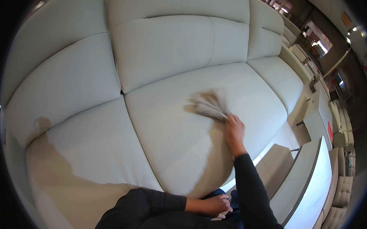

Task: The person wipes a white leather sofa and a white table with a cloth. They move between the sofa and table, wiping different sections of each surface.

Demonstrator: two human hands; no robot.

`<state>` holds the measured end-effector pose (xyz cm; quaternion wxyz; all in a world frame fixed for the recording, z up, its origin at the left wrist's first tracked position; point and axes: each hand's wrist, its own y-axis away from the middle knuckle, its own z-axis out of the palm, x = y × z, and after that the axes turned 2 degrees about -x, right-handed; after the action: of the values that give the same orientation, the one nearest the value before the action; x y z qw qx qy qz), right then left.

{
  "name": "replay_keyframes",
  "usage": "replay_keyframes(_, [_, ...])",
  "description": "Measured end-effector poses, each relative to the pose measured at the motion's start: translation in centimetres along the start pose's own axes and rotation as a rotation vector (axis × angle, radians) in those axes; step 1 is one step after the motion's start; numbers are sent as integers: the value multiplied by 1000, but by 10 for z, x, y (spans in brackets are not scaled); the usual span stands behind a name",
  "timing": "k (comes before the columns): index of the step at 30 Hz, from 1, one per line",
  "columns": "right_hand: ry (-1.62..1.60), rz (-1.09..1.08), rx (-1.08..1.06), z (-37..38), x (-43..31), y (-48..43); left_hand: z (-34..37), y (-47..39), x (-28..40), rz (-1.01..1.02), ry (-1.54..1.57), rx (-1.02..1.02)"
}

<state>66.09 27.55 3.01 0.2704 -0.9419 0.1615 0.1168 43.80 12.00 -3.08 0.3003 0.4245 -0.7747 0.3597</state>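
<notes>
My right hand (235,130) grips one end of a greyish-beige cloth (208,107). Motion blurs the cloth, which fans out over the middle seat cushion (176,138) of a pale, smooth-covered sofa; whether it touches the surface there is unclear. Close to my body, by my lap, my left hand (218,205) is held low with curled fingers. Its palm is hidden, so I cannot see whether anything is in it. Behind the seat rises the padded middle backrest (180,41). A dark seam separates the middle cushion from the left seat cushion (94,141).
To my right stands a low table with a glossy white top (313,185), its edge near my right arm. A white cabinet (315,116) with a red item lies beyond it. Tufted beige seating (343,192) lines the far right. My shadow falls across the sofa.
</notes>
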Motion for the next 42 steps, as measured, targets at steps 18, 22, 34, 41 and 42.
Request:
replay_keyframes(18, [-448,344,23,-180,-79,268,-52,7,49,-483,167,131])
replay_keyframes(22, [-676,461,-6,-207,-102,306,-45,24,92,-361,424,391])
replay_keyframes(34, [-686,32,-538,-224,-198,299,-9,109,168,-294,764,713])
replay_keyframes(41, [-571,228,-197,-227,-150,301,-66,185,136,-444,454,1285])
replay_keyframes(42, [-550,290,-134,-232,-143,299,-90,199,135,-381,255,1344])
